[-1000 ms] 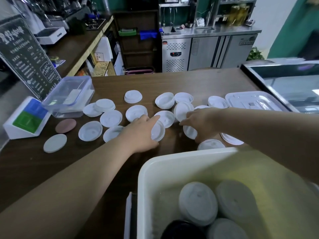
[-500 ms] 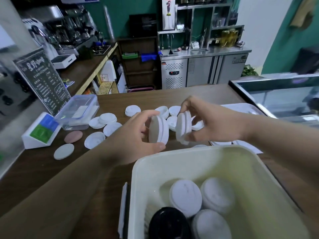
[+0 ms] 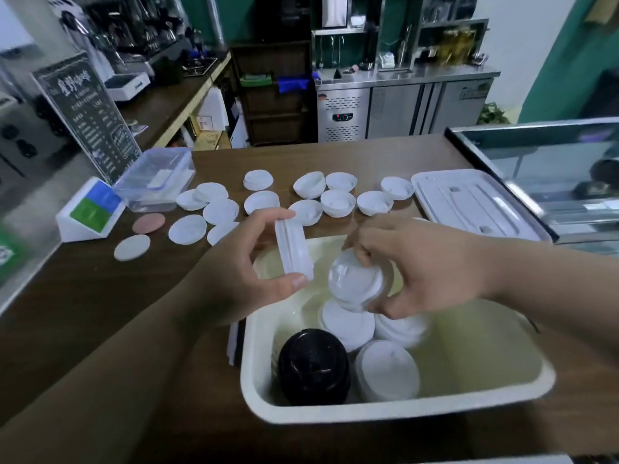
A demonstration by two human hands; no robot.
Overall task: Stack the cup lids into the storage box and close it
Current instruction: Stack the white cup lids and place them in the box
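Right now the left hand (image 3: pixel 248 266) is curled round a small stack of white lids (image 3: pixel 294 249), held on edge between the fingertips above and the thumb below, over the far left corner of the storage box (image 3: pixel 368 413). The right hand (image 3: pixel 425 269) pinches a second bunch of lids (image 3: pixel 355 279), tilted, fingers on its far rim and thumb on its near one. It hangs inside the mouth of the box, just over the white piles (image 3: pixel 388 370) lying there; whether it touches them I cannot tell. A black lid (image 3: pixel 313 370) sits in the box's near left corner beside those piles. The box stands open on the brown counter (image 3: pixel 100 313), close to the person. Its cover (image 3: pixel 469 205) lies flat on the counter at the far right. Loose lids (image 3: pixel 338 202) are scattered across the counter beyond the hands. Further left are a clear plastic tub (image 3: pixel 157 179), a pink coaster (image 3: pixel 148 223) and a grey coaster (image 3: pixel 132 247).
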